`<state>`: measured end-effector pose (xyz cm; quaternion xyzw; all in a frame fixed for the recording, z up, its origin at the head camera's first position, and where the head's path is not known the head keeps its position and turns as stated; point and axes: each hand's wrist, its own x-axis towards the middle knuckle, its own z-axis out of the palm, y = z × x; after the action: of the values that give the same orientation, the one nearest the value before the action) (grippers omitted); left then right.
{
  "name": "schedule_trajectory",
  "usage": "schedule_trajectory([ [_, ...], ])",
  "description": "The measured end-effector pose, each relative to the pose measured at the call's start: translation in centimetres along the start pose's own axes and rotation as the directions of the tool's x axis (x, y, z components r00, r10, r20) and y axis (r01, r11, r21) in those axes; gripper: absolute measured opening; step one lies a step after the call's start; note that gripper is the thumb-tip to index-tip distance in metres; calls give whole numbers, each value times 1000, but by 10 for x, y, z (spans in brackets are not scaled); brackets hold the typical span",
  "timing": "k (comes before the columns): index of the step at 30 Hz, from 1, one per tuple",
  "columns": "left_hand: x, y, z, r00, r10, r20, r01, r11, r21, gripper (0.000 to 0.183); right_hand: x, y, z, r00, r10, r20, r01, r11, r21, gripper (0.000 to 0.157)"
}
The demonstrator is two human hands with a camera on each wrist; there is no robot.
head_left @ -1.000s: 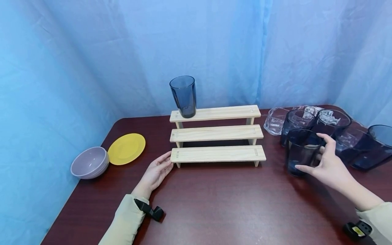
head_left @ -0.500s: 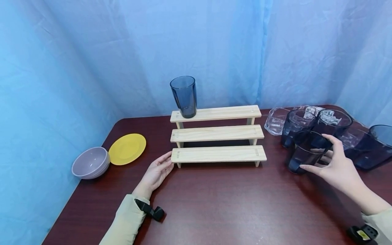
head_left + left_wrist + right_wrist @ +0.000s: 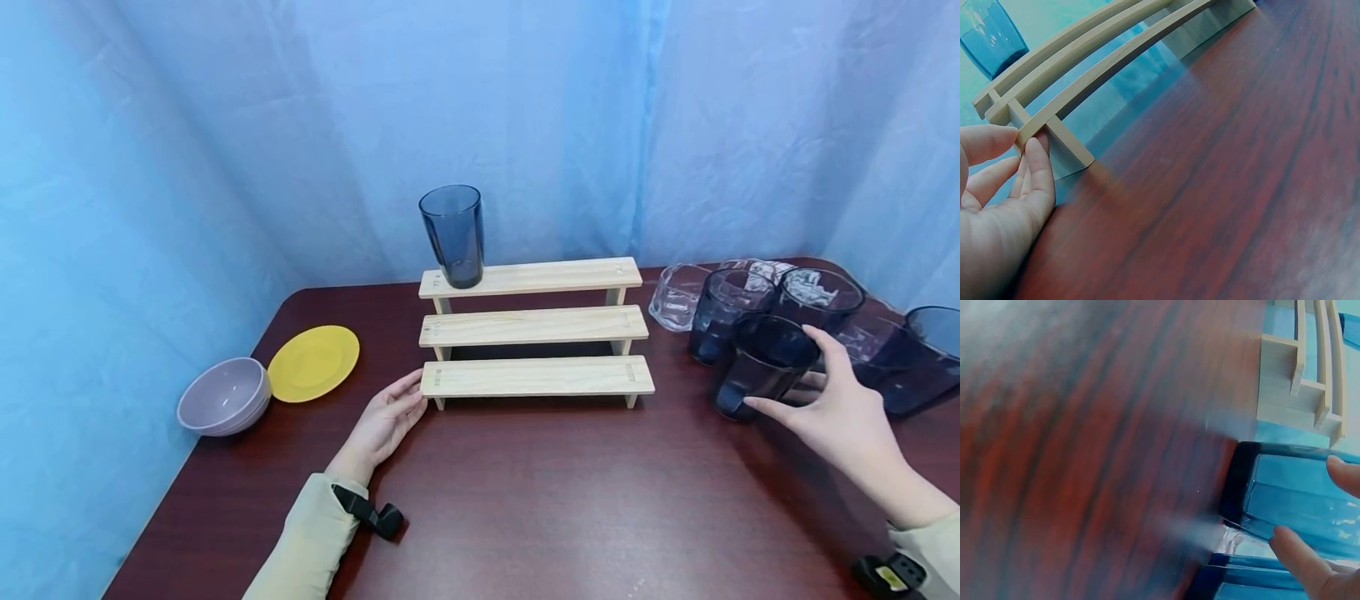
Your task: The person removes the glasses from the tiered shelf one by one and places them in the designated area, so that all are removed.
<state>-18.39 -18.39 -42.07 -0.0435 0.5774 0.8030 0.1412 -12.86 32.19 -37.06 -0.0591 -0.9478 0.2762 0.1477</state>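
My left hand (image 3: 386, 421) pinches the left end of the lowest shelf of a three-tier wooden display stand (image 3: 536, 379). In the left wrist view the thumb and fingertips close on that shelf end (image 3: 1038, 122). A dark blue drinking glass (image 3: 753, 379) is held by my right hand (image 3: 843, 412) at the right of the table, thumb and forefinger spread round its side. It leans a little to the right; whether its base touches the table I cannot tell. Another blue glass (image 3: 455, 237) stands upright on the top shelf's left end.
Behind and right of the held glass stand more dark glasses (image 3: 723, 292) (image 3: 926, 358), close together, with clear glasses (image 3: 675, 296) beside them. A yellow plate (image 3: 313, 362) and a lilac bowl (image 3: 223, 396) sit at the left. Blue curtain (image 3: 540, 125) hangs behind the table.
My right hand has shifted slightly right with the glass, whose rim now leans further that way. The left hand stays at the stand.
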Motion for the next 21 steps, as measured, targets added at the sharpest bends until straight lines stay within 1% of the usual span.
schedule_trajectory([
  [8,0,1,0,1000,-3,7,3,1000,-3,54,7,21,9,999,17,-40,-20,997,-69,117],
  [10,0,1,0,1000,-5,6,5,1000,-5,54,7,19,9,999,21,-44,-25,996,-82,116],
  [17,1,0,0,1000,-4,-4,4,1000,2,54,0,-4,0,1000,23,-20,-25,995,-94,112],
  [21,1,0,0,1000,-4,-7,4,1000,-1,54,-2,-5,-2,999,31,-12,-32,996,-88,112],
])
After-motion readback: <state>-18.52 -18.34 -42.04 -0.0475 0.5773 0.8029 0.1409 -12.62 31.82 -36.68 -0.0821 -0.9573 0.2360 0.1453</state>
